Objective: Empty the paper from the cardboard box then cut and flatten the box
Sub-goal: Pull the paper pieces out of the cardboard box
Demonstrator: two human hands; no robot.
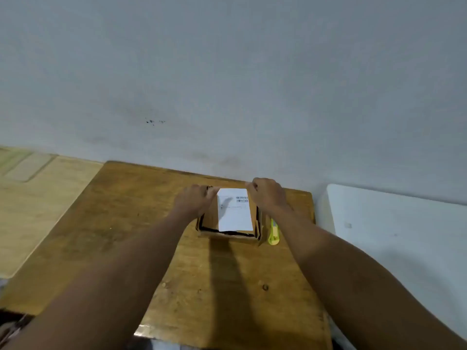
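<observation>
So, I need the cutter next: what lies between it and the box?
Nothing: the head view shows only bare table between cutter and box.

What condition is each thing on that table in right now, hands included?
Cardboard box: upright, uncut, not flattened.
White label: lying on the box top.
Yellow cutter: lying untouched, right of the box.
Left hand: at the box's far left corner.
Right hand: curled at its far right corner.

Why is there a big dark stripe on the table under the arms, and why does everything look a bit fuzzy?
In the head view, the stripe on the wooden table is a shadow running from the cardboard box toward the camera; the label print is soft and unreadable; the wide lens bends the table edges.
</observation>
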